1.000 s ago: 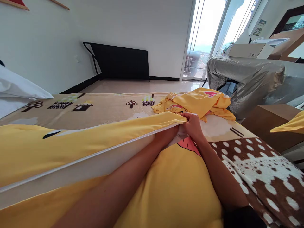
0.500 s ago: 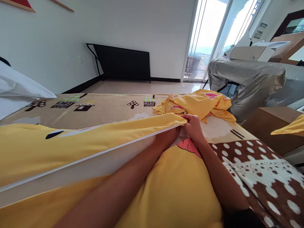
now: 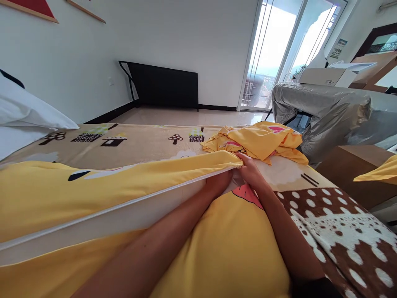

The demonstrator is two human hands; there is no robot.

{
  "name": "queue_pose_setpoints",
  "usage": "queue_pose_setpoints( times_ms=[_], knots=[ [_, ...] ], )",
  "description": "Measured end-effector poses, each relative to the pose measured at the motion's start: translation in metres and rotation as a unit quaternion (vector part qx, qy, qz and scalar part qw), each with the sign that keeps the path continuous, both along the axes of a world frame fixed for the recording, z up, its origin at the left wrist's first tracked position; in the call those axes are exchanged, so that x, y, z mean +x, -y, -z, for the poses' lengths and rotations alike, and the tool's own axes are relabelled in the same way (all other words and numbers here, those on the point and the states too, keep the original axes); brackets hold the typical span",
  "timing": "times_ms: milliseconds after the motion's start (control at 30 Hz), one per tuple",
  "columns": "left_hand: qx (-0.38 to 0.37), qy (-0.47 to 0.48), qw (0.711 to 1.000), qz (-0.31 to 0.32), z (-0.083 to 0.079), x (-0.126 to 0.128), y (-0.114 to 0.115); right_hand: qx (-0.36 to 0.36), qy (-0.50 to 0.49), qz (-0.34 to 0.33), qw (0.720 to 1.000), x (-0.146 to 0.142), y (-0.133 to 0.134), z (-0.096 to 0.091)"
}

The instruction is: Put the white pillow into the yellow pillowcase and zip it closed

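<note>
A large yellow cloth cover (image 3: 102, 194) with a white-edged long opening and a pale inside spreads over the bed in front of me. My right hand (image 3: 249, 170) is closed, its thumb and fingers pinching the frayed corner at the far end of the opening. Just left of it, my left hand (image 3: 221, 181) reaches into the opening beneath the upper edge; its fingers are hidden by the cloth. A pink printed patch (image 3: 248, 196) shows on the yellow cloth between my forearms. Beyond my right hand lies a crumpled yellow printed cloth (image 3: 260, 138).
A beige patterned bedspread (image 3: 149, 142) covers the bed, with a brown-and-white spotted blanket (image 3: 344, 227) at right. A white pillow (image 3: 34, 107) lies left. Past the bed's right side are a cardboard box (image 3: 347, 169) and plastic-wrapped furniture (image 3: 322, 103). A black panel (image 3: 167, 85) leans by the wall.
The view has tipped slightly, so the room sits a little lower in the picture. Both hands stay at the same corner of the cover, and the grip looks nearly the same.
</note>
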State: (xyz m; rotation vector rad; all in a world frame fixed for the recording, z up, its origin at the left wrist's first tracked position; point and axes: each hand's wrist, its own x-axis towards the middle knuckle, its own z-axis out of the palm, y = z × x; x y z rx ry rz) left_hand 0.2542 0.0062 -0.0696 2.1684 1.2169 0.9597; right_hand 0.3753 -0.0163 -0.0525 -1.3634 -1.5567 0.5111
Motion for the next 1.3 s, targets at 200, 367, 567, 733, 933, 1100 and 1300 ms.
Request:
queue_pose_setpoints(
  times_ms=[200, 367, 567, 733, 933, 1100, 1300],
  knots=[
    [-0.012, 0.003, 1.0, -0.008, 0.006, -0.002, 0.001, -0.032, -0.039, -0.097, 0.994, -0.001, 0.007, -0.006],
    [0.0, -0.013, 1.0, -0.004, 0.002, -0.001, -0.002, 0.001, 0.026, -0.029, 0.999, 0.0, 0.009, -0.008],
    [0.07, -0.179, 0.981, 0.031, -0.025, -0.012, 0.03, 0.017, 0.138, 0.067, 0.988, 0.0, 0.01, -0.011],
    [0.071, -0.36, 0.928, 0.07, -0.068, -0.026, 0.085, 0.024, 0.153, 0.084, 0.984, -0.004, 0.015, -0.016],
    [0.32, -0.276, 0.906, 0.025, -0.075, -0.029, 0.063, 0.046, 0.15, 0.091, 0.983, -0.009, 0.021, -0.02],
    [0.295, -0.293, 0.907, 0.065, -0.053, -0.038, 0.021, 0.009, 0.15, 0.029, 0.988, -0.003, 0.023, -0.024],
    [0.308, -0.246, 0.915, 0.083, -0.06, -0.039, 0.035, -0.082, -0.074, -0.141, 0.984, 0.032, 0.018, -0.021]
  ],
)
